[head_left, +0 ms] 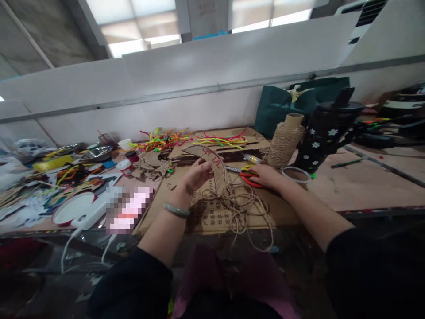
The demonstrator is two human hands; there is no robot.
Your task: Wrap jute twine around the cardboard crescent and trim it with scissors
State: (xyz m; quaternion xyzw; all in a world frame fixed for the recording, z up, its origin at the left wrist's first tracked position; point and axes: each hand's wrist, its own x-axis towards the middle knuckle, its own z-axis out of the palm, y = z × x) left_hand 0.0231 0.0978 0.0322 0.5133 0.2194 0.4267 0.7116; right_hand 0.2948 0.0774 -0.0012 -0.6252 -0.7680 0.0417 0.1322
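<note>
A curved cardboard piece (216, 170) with red marks and a twine-lined edge is held up in my left hand (198, 176), whose fingers close on its left side. To its right, my right hand (265, 176) lies over the orange-red handles of the scissors (250, 178), with fingers curled at them; the blades point left toward the cardboard piece. Loose twine (247, 206) hangs in tangled loops below the piece, over a flat cardboard sheet (195, 221) and past its front edge.
A twine spool (284, 141), a black flowered tumbler (323, 137) and a green bag (275, 106) stand at the right. Colourful pipe cleaners (222, 141) lie at the back. On the left are a white-and-red lid (75, 207), jars and paper scraps. A tape ring (296, 175) lies near my right wrist.
</note>
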